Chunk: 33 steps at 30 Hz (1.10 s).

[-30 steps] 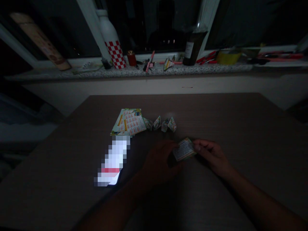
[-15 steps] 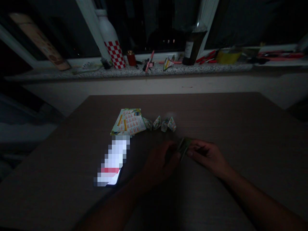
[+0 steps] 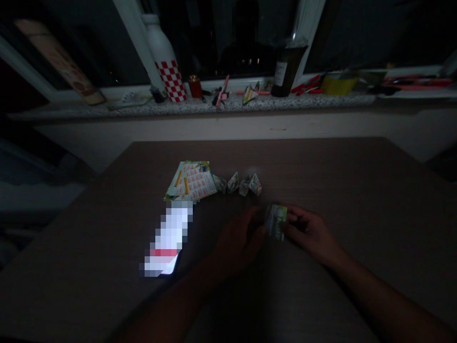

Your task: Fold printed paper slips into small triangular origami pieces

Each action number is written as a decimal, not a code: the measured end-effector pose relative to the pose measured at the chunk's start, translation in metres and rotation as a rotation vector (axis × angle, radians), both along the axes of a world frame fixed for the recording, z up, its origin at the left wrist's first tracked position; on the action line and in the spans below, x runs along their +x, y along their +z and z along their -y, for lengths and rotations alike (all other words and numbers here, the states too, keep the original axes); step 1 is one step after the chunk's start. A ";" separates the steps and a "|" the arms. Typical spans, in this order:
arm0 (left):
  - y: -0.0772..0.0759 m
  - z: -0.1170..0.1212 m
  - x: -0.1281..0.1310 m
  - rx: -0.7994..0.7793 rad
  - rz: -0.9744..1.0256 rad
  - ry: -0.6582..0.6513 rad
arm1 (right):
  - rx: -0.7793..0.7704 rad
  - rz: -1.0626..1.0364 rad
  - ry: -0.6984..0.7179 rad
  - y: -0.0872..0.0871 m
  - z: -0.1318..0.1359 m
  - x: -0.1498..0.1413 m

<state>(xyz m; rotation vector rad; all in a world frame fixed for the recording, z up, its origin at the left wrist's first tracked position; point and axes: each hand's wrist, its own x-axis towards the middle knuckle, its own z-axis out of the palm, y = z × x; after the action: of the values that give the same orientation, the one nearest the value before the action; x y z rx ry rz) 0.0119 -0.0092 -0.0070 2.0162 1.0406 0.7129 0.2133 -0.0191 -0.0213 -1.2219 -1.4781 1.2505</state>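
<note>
Between my two hands, above the table, is a small green-and-white printed piece of paper (image 3: 277, 222), seen nearly face on. My left hand (image 3: 240, 238) grips its left edge between thumb and fingers. The right edge is pinched by my right hand (image 3: 307, 230). Dim light and blur hide the paper's exact folds. Just beyond my hands stand several small folded paper pieces (image 3: 254, 185) in a row. To their left lies a stack of printed paper sheets (image 3: 194, 183) with orange-and-white grids.
A lit phone (image 3: 169, 238) lies on the brown table (image 3: 321, 171), left of my left forearm. Behind, the granite windowsill (image 3: 200, 107) carries a red-and-white checkered bottle (image 3: 167, 66), a small red jar (image 3: 194, 86), a dark bag (image 3: 283, 71), pens and a yellow roll (image 3: 339, 85).
The paper between my hands has turned so that its printed face shows more broadly. Both hands stay almost in place; everything on the table is still.
</note>
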 end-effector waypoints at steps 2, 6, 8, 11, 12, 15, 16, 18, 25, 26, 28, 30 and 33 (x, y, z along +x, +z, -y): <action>-0.001 0.000 -0.001 0.035 -0.050 0.026 | -0.016 0.003 -0.027 -0.002 0.000 0.001; -0.001 -0.002 -0.004 0.112 -0.117 0.017 | -0.025 0.039 -0.135 -0.004 0.000 0.003; -0.002 -0.004 -0.006 0.218 -0.131 -0.015 | -0.006 0.073 -0.172 -0.005 -0.001 0.004; -0.003 -0.008 -0.009 0.352 -0.202 -0.094 | 0.024 0.107 -0.151 -0.006 -0.002 0.008; -0.003 -0.009 -0.010 0.380 -0.232 -0.119 | 0.031 0.118 -0.137 -0.006 -0.002 0.009; -0.001 -0.012 -0.013 0.448 -0.295 -0.166 | 0.060 0.180 -0.109 -0.008 -0.003 0.011; 0.001 -0.012 -0.013 0.469 -0.305 -0.180 | 0.071 0.209 -0.103 -0.009 -0.004 0.012; 0.003 -0.013 -0.013 0.501 -0.318 -0.221 | 0.095 0.260 -0.087 -0.010 -0.004 0.013; -0.001 -0.015 -0.014 0.467 -0.367 -0.359 | 0.232 0.473 0.051 -0.008 -0.005 0.016; -0.001 -0.015 -0.014 0.459 -0.372 -0.362 | 0.283 0.513 0.078 -0.007 -0.006 0.016; -0.001 -0.015 -0.014 0.446 -0.388 -0.370 | 0.384 0.595 0.095 -0.007 -0.007 0.017; 0.001 -0.015 -0.014 0.429 -0.414 -0.374 | 0.447 0.670 0.089 -0.009 -0.008 0.018; 0.004 -0.014 -0.013 0.400 -0.449 -0.388 | 0.466 0.744 0.105 -0.013 -0.008 0.020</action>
<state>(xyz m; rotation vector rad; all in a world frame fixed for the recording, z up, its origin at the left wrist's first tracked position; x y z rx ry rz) -0.0012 0.0046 -0.0027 2.7114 0.7382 0.2758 0.2335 -0.0112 -0.0343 -1.3510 -2.2284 0.4451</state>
